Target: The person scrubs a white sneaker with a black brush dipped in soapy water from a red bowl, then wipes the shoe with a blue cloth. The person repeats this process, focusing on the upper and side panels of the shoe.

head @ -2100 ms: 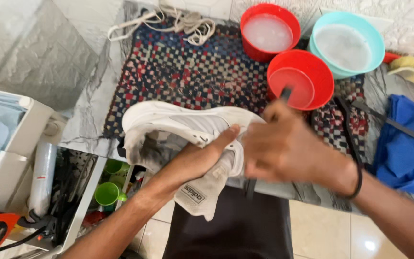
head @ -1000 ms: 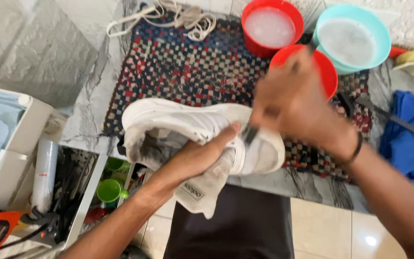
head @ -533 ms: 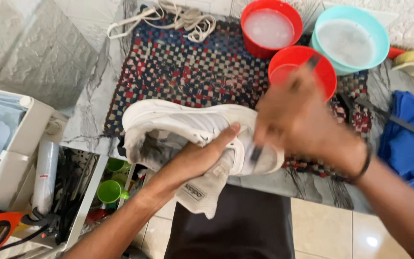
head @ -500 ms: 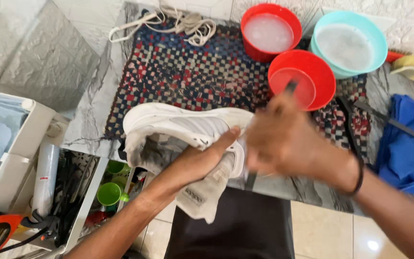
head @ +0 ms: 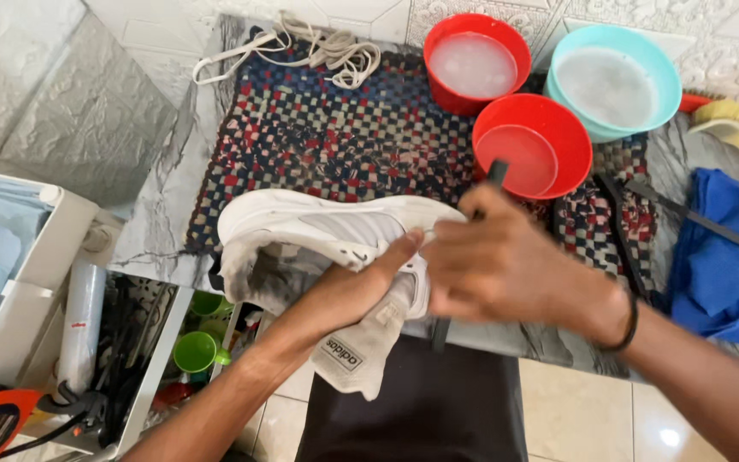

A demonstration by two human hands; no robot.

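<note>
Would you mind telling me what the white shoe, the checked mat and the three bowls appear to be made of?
White shoe: probably smooth synthetic or leather upper, faint sheen, grime inside. Checked mat: woven fabric, visible red, blue and white squares. Bowls, two red and one turquoise: likely plastic, glossy uniform rims.

You're looking at three water bowls, two red [head: 478, 62] [head: 533, 145], one turquoise [head: 614, 79], one white sneaker [head: 327, 229], and two green cups [head: 195, 352] [head: 207, 304].

Smooth white leather-like shoe [head: 327, 229], coarse woven cloth mat [head: 318, 137], glossy plastic bowls [head: 532, 154], polished veined marble counter [head: 160, 222].
</note>
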